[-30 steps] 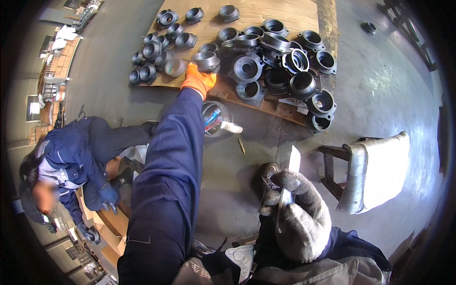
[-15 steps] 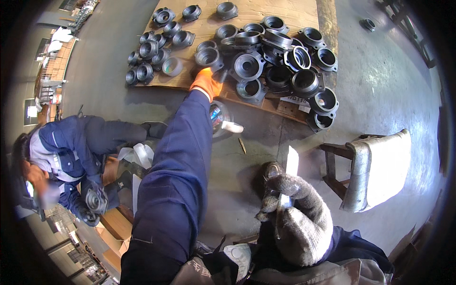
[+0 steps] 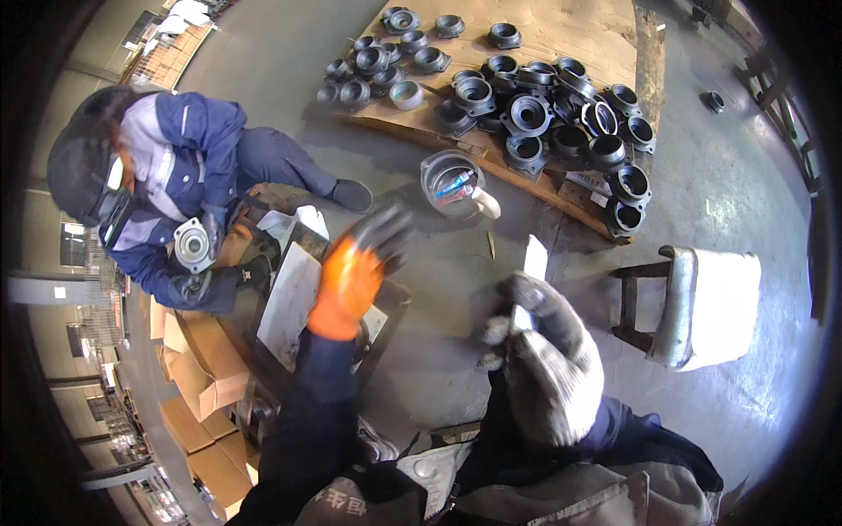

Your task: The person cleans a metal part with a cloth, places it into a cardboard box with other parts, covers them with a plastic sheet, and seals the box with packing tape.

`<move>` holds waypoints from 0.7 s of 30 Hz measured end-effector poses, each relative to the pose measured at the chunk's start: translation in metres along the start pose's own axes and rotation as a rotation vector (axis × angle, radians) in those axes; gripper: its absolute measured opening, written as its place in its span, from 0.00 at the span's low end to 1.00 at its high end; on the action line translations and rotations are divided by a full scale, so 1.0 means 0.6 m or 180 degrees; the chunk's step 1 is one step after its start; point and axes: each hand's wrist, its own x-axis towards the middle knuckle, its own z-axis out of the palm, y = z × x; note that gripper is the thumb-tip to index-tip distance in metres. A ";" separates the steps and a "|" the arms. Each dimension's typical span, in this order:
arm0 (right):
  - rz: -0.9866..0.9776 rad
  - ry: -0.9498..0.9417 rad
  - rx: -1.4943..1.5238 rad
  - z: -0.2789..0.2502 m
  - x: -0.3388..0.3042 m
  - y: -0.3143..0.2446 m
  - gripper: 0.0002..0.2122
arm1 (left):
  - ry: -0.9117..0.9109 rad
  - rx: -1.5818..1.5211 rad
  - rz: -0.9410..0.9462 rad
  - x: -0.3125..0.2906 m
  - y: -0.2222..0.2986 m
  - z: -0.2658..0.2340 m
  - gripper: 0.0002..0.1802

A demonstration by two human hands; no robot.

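A: What is lying before the fingers?

B: The biggest thing, a cardboard-covered pallet (image 3: 570,26), is lying ahead of the fingers of both hands. Well to the right of the right fingers, a cloth-covered stool (image 3: 724,307) is standing. Near the left fingers, ahead and a little to their right, a clear bucket (image 3: 426,186) is standing.

A: And what are the fingers doing?

B: Those of the left hand (image 3: 349,279) are blurring, but they are looking stretched and released; I am seeing nothing in them. Those of the right hand (image 3: 557,373) are bending and pinching a flat pale strip (image 3: 536,259).

A: How would the dark rings (image 3: 511,115) be handling?

B: They are sitting on the pallet, many in a heap ahead and to the right of the left fingers. They are looking like metal, so I am supposing them stiff, rather heavy, perhaps slippery. I would be gripping the round outer wall.

A: And the strip, the smallest?

B: It is pointing forward, past the right fingers, and passing between forefinger and thumb. I am judging it light and quite stiff, because it is not drooping. Its edges are possibly cutting, so holding by the flat faces is seeming wiser.
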 end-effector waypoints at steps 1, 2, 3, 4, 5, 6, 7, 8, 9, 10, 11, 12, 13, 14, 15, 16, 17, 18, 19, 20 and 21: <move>0.0001 -0.0198 -0.0009 0.002 -0.008 0.017 0.21 | 0.0308 0.0241 0.0033 -0.071 0.007 -0.027 0.30; 0.0009 -0.0376 -0.0019 0.005 -0.019 0.029 0.21 | 0.0440 0.0489 0.0125 -0.138 0.013 -0.052 0.30; 0.0127 -0.0239 -0.0124 0.010 -0.033 0.043 0.21 | 0.0627 0.0489 0.0294 -0.203 0.012 -0.073 0.29; 0.0173 -0.0546 -0.0243 0.012 -0.040 0.052 0.20 | 0.0810 0.0506 0.0449 -0.265 0.008 -0.092 0.29; 0.0309 -0.0623 -0.0509 0.015 -0.048 0.061 0.19 | 0.1243 0.0419 0.0392 -0.321 0.006 -0.110 0.29; 0.0413 -0.0829 -0.0637 0.018 -0.056 0.070 0.19 | 0.1786 0.0390 0.0236 -0.374 0.000 -0.122 0.29; 0.0106 -0.1021 -0.0670 0.027 -0.061 0.086 0.18 | 0.1898 0.0286 0.0299 -0.425 -0.008 -0.129 0.27; 0.0096 -0.1086 -0.0832 0.033 -0.066 0.100 0.18 | 0.1756 0.0259 0.0422 -0.465 -0.018 -0.133 0.26; 0.0038 -0.1293 -0.0882 0.038 -0.069 0.113 0.17 | 0.1644 0.0229 0.0499 -0.498 -0.028 -0.132 0.25; 0.0120 -0.1353 -0.1039 0.042 -0.071 0.125 0.16 | 0.1587 0.0220 0.0499 -0.524 -0.035 -0.130 0.24; -0.0122 -0.1515 -0.1042 0.046 -0.071 0.136 0.14 | 0.1605 -0.0023 0.0468 -0.545 -0.044 -0.121 0.23; -0.0188 -0.1417 -0.1216 0.048 -0.070 0.144 0.13 | 0.1891 -0.0104 0.0232 -0.555 -0.049 -0.113 0.24; -0.0423 -0.1416 -0.1150 0.047 -0.066 0.147 0.09 | 0.1635 -0.0073 0.0399 -0.560 -0.059 -0.100 0.24; -0.0751 -0.1168 -0.1523 0.044 -0.053 0.142 0.08 | 0.1533 -0.0057 0.0497 -0.563 -0.074 -0.082 0.24; -0.0732 -0.0810 -0.1604 0.040 -0.036 0.134 0.11 | 0.1473 -0.0079 0.0461 -0.557 -0.085 -0.067 0.23; -0.1017 -0.0864 -0.1748 0.025 -0.016 0.111 0.09 | 0.1304 0.0029 0.0497 -0.557 -0.099 -0.049 0.22; -0.1316 -0.0562 -0.2109 0.020 0.021 0.092 0.10 | 0.1214 0.0016 0.0282 -0.559 -0.107 -0.036 0.22; -0.1552 -0.0838 -0.2105 0.003 0.062 0.056 0.16 | 0.1011 -0.0059 0.0137 -0.554 -0.116 -0.026 0.21; -0.2106 -0.0503 -0.2961 -0.015 0.109 0.023 0.16 | 0.0945 -0.0085 0.0140 -0.547 -0.128 -0.018 0.21; -0.2198 0.0008 -0.3701 -0.022 0.175 -0.011 0.15 | 0.1060 -0.0003 -0.0139 -0.540 -0.137 -0.015 0.21; -0.3240 0.0441 -0.5695 -0.047 0.229 -0.042 0.14 | 0.1144 0.0040 -0.0389 -0.533 -0.147 -0.016 0.20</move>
